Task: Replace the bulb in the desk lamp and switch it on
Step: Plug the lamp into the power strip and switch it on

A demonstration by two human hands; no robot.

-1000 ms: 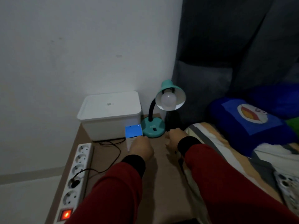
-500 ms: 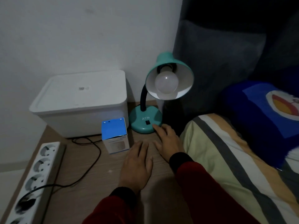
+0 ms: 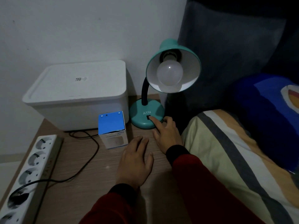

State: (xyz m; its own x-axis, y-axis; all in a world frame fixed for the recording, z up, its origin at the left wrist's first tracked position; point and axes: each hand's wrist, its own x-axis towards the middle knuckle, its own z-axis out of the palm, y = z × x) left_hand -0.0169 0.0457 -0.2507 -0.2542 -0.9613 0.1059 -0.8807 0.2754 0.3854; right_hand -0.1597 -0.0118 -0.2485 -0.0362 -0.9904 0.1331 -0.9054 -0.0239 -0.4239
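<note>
Wooden table (image 3: 90,183): left hand (image 3: 135,164) flat, relaxed; right hand (image 3: 166,135) forefinger on lamp (image 3: 146,115) switch (bulb (image 3: 169,72) unlit).

- The right hand (image 3: 168,135) has its forefinger tip over the dark switch (image 3: 148,117) on the lamp base (image 3: 146,113); most of the switch is covered, so its position cannot be read.
- The power strip (image 3: 27,177) runs off the left and bottom edges.
- The print on the white front of the bulb box (image 3: 113,131) is too small to read.
- The pillow (image 3: 265,113) is cut by the right edge.
- The label on the white bin (image 3: 76,94) lid is blurred.
</note>
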